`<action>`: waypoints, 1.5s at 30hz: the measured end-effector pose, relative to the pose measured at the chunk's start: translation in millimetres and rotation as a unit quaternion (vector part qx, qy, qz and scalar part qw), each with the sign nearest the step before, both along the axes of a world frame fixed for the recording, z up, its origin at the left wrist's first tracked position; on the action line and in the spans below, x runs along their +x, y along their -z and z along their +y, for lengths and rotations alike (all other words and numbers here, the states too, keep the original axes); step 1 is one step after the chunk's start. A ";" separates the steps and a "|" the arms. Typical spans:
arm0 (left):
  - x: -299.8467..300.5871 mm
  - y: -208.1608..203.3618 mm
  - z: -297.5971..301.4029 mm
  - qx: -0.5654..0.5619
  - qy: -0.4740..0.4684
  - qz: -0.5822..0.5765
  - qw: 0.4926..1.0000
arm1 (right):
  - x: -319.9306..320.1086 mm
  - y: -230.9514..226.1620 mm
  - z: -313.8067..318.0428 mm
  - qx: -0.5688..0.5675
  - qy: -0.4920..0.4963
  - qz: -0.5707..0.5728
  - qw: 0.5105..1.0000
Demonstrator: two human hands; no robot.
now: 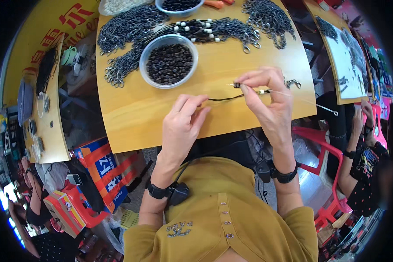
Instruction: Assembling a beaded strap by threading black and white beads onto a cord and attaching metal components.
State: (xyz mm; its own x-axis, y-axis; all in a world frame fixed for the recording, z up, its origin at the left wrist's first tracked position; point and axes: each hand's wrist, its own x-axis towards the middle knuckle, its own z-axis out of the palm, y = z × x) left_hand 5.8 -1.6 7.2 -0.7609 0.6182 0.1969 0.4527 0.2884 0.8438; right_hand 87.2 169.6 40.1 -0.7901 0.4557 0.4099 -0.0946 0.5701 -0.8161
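Observation:
Over the near part of the wooden table, my left hand pinches the end of a thin black cord. The cord runs across to my right hand, whose thumb and index finger are closed on small dark beads. A thin pale point sticks out left of these beads. Beside that palm a white bead shows on the strand. A slim metal rod with a ring at its end slants out to the right of this hand. How rod and cord join is hidden by my fingers.
A clear tub of dark beads stands left of centre on the table. Behind it lie heaps of dark chains and cords with white beads. A pink plastic stool stands at right. Other people sit at both sides.

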 end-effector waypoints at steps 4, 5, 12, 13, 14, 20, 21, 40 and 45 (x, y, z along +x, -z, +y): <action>-0.4 13.8 9.6 -0.030 0.015 0.045 0.998 | 36.0 4.5 10.0 0.004 0.056 -0.006 0.998; -1.1 17.0 9.1 -0.025 0.011 0.067 0.997 | 42.9 6.3 10.8 0.003 0.062 -0.006 0.998; 6.7 5.2 10.3 -0.031 0.042 0.084 0.995 | 72.9 14.1 15.6 -0.218 0.109 0.052 0.968; 6.9 5.7 8.9 -0.032 0.057 0.113 0.991 | 74.4 15.1 16.4 -0.231 0.110 0.059 0.965; 8.6 3.8 6.9 -0.034 0.060 0.113 0.991 | 75.7 16.3 16.9 -0.233 0.113 0.059 0.964; 7.2 3.7 10.0 0.071 0.067 -0.021 0.995 | 76.9 22.4 18.0 -0.244 0.114 0.060 0.961; 9.9 -0.9 17.0 0.139 0.064 -0.146 0.977 | 78.2 23.4 18.2 -0.237 0.116 0.053 0.963; 24.8 2.9 52.6 0.321 0.037 -0.515 0.794 | 49.0 17.0 5.9 -0.308 -0.008 0.074 0.948; 23.3 0.5 48.7 0.250 0.068 -0.432 0.864 | 37.6 13.2 3.3 -0.369 -0.052 0.072 0.925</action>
